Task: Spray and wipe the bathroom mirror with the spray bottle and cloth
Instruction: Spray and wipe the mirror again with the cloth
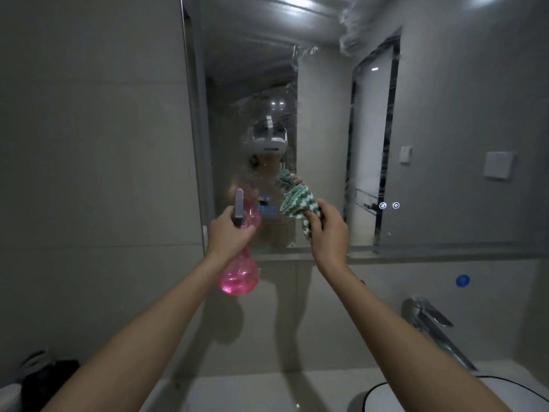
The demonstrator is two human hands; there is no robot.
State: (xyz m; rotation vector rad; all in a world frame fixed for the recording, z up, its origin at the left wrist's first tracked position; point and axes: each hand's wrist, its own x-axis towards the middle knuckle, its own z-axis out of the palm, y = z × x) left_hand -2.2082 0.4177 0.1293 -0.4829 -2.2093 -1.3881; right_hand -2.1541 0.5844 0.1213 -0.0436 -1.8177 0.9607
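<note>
Spraying mid-frame: left hand (pixel 228 233) gripping spray bottle (pixel 239 275), right hand (pixel 328 230) clutching cloth (pixel 297 203); next, likely wiping wet mirror (pixel 326 114).

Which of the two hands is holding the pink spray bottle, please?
The left hand grips the pink spray bottle by its neck, nozzle towards the mirror. The right hand holds the green-and-white cloth instead.

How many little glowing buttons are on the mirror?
2, side by side low on the right of the mirror: left button, right button.
</note>
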